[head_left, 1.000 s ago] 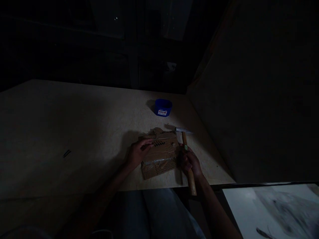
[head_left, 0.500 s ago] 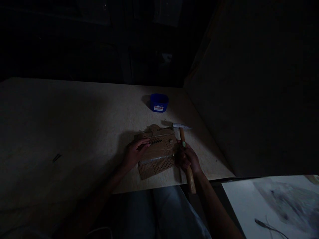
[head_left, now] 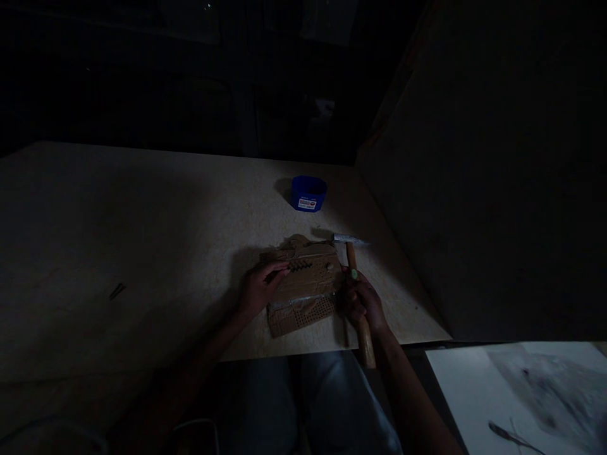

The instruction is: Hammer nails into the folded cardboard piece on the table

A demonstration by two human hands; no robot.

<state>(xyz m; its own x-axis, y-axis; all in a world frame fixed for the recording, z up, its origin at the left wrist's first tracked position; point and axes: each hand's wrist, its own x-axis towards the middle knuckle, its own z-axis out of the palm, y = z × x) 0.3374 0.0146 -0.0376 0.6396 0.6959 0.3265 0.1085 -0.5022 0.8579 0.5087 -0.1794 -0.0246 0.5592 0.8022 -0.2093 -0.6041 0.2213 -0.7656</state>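
Note:
A brown perforated wooden block wrapped partly in clear tape lies on the pale table, with a row of dark nails standing in its top. My left hand rests on the block's left side, its fingers pinched at the leftmost nail. My right hand is closed round the wooden handle of a hammer, just right of the block. The hammer's metal head lies on the table beyond the block.
A small blue tub with a label stands behind the block. A small dark object lies far left on the table. A dark upright panel borders the right side. A white sheet sits at lower right. The scene is very dim.
Only the camera view shifted slightly. Both hands, the block and the hammer keep the same places relative to each other.

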